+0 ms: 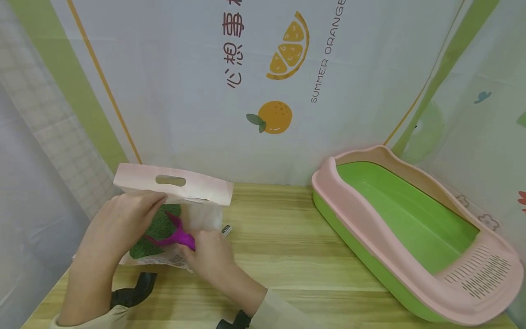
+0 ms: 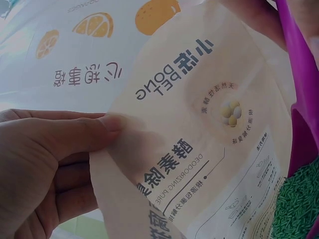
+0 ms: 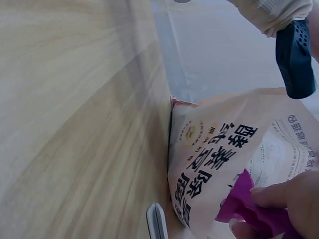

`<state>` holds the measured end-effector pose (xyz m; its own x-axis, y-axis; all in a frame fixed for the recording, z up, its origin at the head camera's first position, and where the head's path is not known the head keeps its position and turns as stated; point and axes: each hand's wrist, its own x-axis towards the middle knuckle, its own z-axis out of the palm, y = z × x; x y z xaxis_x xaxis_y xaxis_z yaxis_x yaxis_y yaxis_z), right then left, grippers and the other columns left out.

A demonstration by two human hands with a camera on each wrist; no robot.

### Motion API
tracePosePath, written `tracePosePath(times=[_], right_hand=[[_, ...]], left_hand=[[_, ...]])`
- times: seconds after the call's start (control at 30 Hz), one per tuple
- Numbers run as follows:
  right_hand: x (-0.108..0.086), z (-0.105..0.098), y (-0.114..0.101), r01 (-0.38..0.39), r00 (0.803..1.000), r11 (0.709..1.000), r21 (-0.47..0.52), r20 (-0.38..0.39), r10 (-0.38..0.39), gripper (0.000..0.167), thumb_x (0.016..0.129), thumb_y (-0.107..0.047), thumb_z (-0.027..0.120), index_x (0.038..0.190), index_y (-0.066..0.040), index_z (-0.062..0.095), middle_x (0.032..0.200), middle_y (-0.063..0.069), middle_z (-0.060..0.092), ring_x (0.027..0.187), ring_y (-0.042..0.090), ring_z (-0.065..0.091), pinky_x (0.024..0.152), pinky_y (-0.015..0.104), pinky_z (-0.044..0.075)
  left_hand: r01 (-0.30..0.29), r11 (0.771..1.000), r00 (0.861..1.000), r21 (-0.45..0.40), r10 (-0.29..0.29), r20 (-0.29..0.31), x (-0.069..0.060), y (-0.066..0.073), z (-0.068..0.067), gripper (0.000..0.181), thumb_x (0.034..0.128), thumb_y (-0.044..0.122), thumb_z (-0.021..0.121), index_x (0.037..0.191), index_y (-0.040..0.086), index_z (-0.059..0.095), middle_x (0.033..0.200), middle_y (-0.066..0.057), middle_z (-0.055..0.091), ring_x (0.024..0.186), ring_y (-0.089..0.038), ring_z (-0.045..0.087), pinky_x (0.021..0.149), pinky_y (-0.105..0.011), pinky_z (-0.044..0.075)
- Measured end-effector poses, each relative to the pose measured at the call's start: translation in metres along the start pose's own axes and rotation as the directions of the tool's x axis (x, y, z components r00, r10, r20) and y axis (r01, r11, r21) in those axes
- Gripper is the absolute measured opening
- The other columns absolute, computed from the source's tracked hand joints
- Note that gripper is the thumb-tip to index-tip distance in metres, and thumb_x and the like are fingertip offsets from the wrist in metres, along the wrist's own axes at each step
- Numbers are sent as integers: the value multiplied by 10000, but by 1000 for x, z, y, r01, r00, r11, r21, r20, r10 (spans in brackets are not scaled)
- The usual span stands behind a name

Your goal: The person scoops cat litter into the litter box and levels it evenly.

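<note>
Okay, our left hand [image 1: 119, 224] pinches the bag [image 2: 214, 134], right hand [image 1: 213, 256] grips the scoop [image 1: 178, 235].
Bag's limp, probably heavy; we'd support its base.

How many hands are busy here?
2: the left hand pinches the bag, and the right hand holds the purple tool.

Wood-grained table [image 1: 279, 228]: bag [image 3: 219, 154], pink-rimmed tray [image 1: 367, 215]
</note>
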<state>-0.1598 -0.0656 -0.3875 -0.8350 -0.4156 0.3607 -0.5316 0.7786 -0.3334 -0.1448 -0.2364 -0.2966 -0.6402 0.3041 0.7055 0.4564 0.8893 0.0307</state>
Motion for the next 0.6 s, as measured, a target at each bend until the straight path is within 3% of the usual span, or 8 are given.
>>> tracePosePath(times=[0.3,0.6], right_hand=[[-5,-1,7,-18,999,1000,-21,-45,17,249,902,-385,756,738,-240,637,525,-155,475,421,-15,345,396,161,263],[-7,-2,11,19,995,995,-98,-97,-29,247,895,-350,764,722,-229,635,524,-149,473,410,-22,303,380,140,218]], left_hand=[[9,1000,1000,5,-9,22,1,1,1,145,818,28,797,902,90,698,559,62,469,520,-112,326,509,-294,299],[16,1000,1000,0,-16,27,1,1,1,171,812,18,799,933,91,702,559,44,494,517,-121,341,505,-309,316]])
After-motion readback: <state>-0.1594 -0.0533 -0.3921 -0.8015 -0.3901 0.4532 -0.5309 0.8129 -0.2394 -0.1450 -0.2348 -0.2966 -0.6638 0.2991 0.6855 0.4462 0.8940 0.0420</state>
